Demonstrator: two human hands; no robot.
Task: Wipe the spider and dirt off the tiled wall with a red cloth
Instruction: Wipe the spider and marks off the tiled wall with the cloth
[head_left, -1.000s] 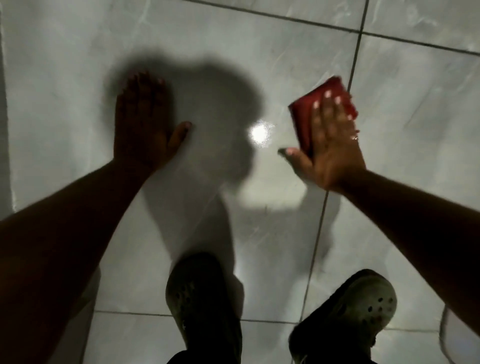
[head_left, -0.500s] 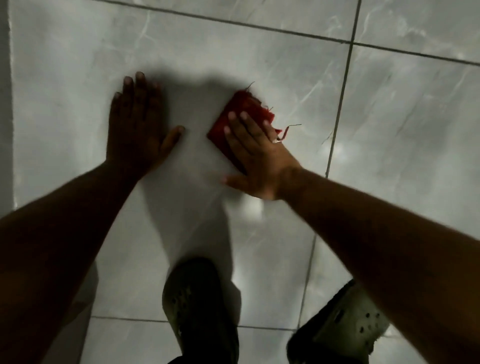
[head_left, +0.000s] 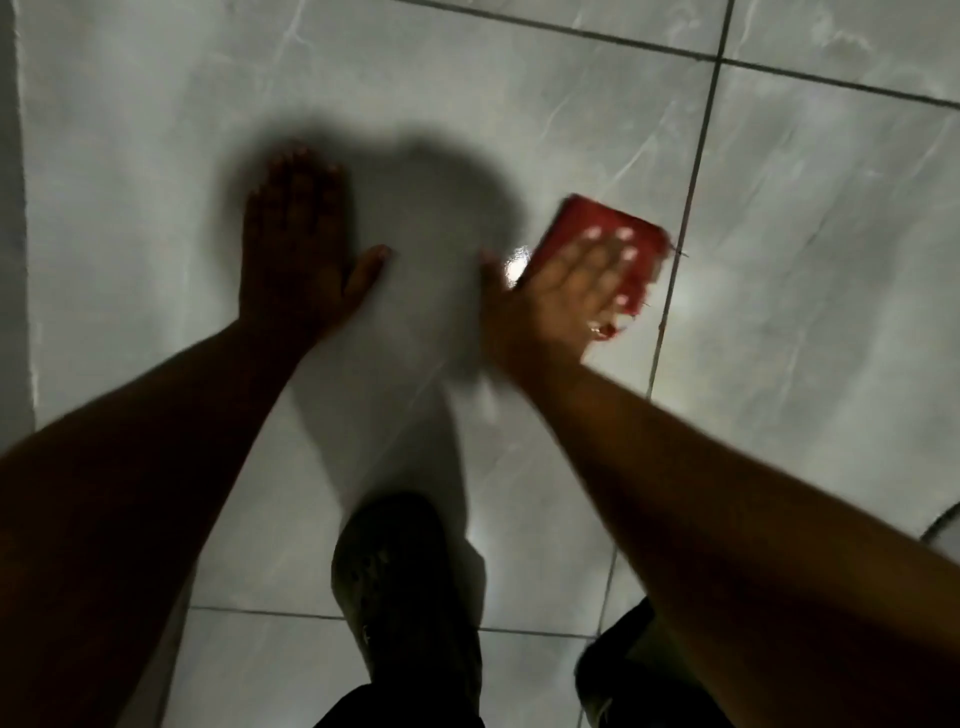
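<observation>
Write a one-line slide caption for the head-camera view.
Right hand presses a red cloth flat on the grey tiled wall while the left hand braces alongside.

Bare forearms; ring; dark perforated clogs.

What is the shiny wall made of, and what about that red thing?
The wall looks like glazed ceramic or stone-look tile: grey marble veins, dark grout lines, and a bright glare spot. The red cloth under the right hand seems to be woven fabric, matt, with loose threads at its edge.
</observation>
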